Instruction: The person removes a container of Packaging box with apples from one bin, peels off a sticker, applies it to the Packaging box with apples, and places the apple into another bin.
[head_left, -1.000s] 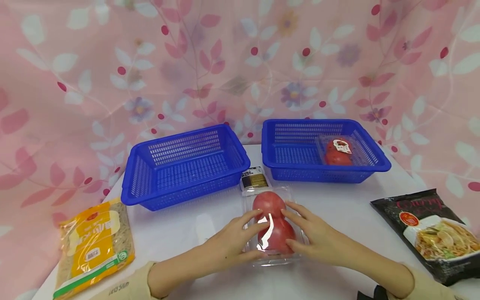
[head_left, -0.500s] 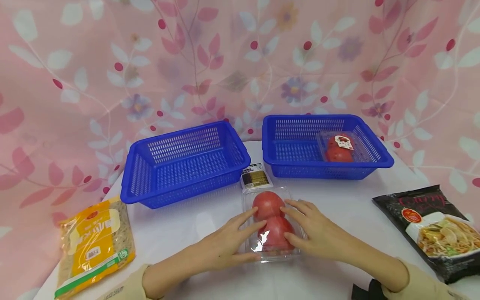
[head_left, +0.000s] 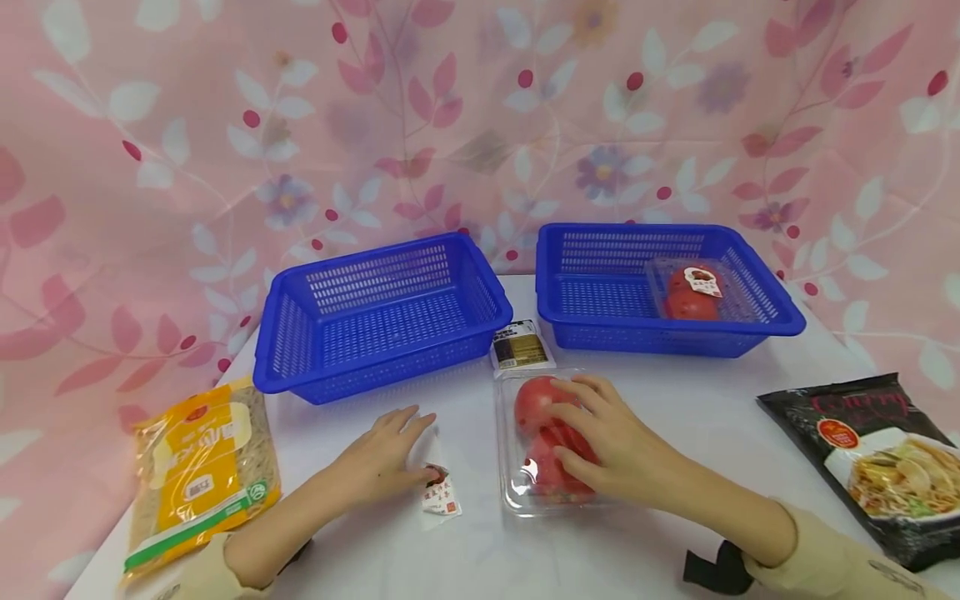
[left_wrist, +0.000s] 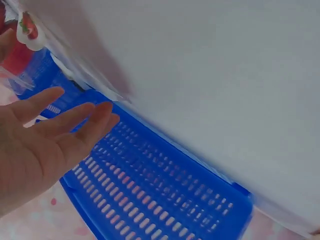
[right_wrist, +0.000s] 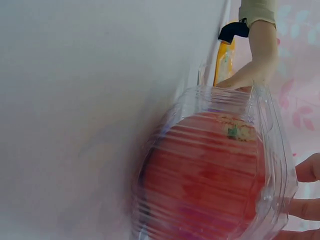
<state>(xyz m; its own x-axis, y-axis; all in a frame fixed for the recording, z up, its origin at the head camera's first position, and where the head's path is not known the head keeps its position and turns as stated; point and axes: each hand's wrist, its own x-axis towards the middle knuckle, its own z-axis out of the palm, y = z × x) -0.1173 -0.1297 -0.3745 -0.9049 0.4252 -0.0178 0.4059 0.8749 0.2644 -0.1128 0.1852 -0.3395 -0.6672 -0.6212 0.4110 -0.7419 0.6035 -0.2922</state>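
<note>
Two red tomatoes [head_left: 551, 467] lie in a clear plastic box [head_left: 517, 500] at the front centre of the white table. My right hand [head_left: 615, 442] rests over the box's right side, its spread fingers [right_wrist: 309, 170] at the lid in the right wrist view. Farther left, my left hand [head_left: 378, 462] hovers apart from the box with loosely bent fingers. Its thumb tip is right at a white label with a red tomato picture [head_left: 440, 493], which lies on a piece of clear film. The left wrist view shows that hand's fingers and the label [left_wrist: 30, 31].
A blue basket [head_left: 382, 367] stands at back left. Another blue basket [head_left: 667, 333] at back right holds a second tomato box [head_left: 693, 292]. Between them lies a small flat packet [head_left: 521, 346]. A yellow pouch [head_left: 202, 467] is at left, a black noodle pack [head_left: 862, 450] at right.
My left hand has come off the tomato box and moved left, and the label beside the box now shows. My right hand stays over the box.
</note>
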